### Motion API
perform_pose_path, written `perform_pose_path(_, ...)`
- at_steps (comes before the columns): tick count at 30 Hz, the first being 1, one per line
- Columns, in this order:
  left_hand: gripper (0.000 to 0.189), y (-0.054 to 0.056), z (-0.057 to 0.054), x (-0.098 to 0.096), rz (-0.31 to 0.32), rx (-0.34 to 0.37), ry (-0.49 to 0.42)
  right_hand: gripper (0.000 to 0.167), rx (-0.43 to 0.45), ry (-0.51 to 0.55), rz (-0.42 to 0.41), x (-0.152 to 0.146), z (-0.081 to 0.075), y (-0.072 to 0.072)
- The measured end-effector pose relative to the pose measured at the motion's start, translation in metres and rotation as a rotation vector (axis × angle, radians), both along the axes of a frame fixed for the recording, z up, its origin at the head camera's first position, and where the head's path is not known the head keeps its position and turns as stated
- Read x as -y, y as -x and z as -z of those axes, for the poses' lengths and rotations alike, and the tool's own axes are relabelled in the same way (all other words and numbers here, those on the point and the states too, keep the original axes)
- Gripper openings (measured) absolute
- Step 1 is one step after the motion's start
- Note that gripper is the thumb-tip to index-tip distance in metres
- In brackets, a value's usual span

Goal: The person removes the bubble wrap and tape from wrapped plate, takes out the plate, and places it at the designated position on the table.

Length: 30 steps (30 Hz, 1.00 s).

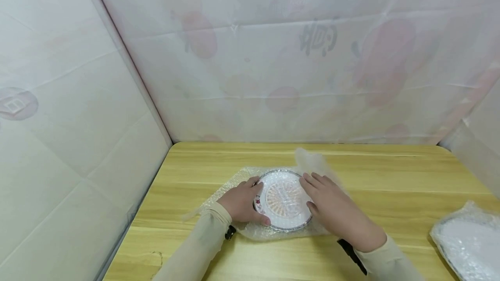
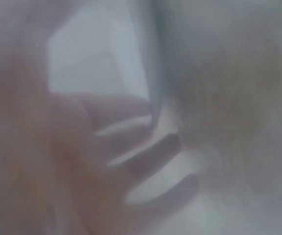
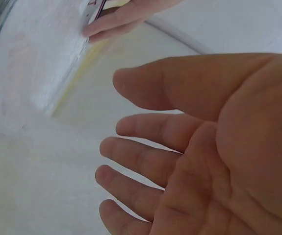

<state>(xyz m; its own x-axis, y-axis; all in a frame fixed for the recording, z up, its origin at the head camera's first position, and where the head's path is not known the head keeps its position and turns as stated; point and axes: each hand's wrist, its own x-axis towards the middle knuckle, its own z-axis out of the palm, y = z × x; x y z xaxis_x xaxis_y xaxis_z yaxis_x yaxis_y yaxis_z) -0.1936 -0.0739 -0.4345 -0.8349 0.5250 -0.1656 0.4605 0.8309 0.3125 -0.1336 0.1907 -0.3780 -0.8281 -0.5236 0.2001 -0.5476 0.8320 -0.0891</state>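
Observation:
A round white plate with a dark patterned rim and a pale orange radial design lies near the middle of the table, on a sheet of bubble wrap. My left hand holds the plate at its left edge, thumb over the near side and fingers along the rim. On the right, my right hand reaches over the plate's edge with its fingers extended, beside a raised flap of the wrap. The right wrist view shows the open palm and spaced fingers. The left wrist view is blurred, with spread fingers.
A bubble-wrapped bundle lies at the right front of the wooden table. Pale printed fabric walls stand along the table's back and left side.

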Motion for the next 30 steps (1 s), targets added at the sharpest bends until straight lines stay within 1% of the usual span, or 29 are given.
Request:
perform_pose_path(4, 0.116, 0.0, 0.001, 0.0, 0.004, -0.002, 0.006, 0.054, -0.013, -0.01, 0.042, -0.005, -0.001, 0.003)
perform_pose_path(11, 0.115, -0.002, -0.001, -0.001, 0.0, 0.01, 0.004, 0.044, -0.084, 0.007, 0.108, -0.013, 0.0, 0.009)
perform_pose_path(16, 0.114, -0.004, -0.004, -0.001, -0.004, 0.019, -0.002, 0.037, -0.075, 0.012, 0.151, -0.021, 0.006, 0.017)
perform_pose_path(20, 0.114, -0.004, -0.004, -0.002, -0.002, 0.017, 0.001, 0.034, -0.065, -0.008, 0.158, -0.026, 0.01, 0.024)
perform_pose_path(25, 0.114, -0.004, -0.004, -0.002, -0.005, 0.023, 0.002, 0.032, -0.043, -0.028, 0.174, -0.03, 0.011, 0.027)
perform_pose_path(30, 0.114, -0.005, -0.004, -0.002, -0.009, 0.027, -0.007, 0.029, 0.005, -0.03, 0.198, -0.035, 0.016, 0.031)
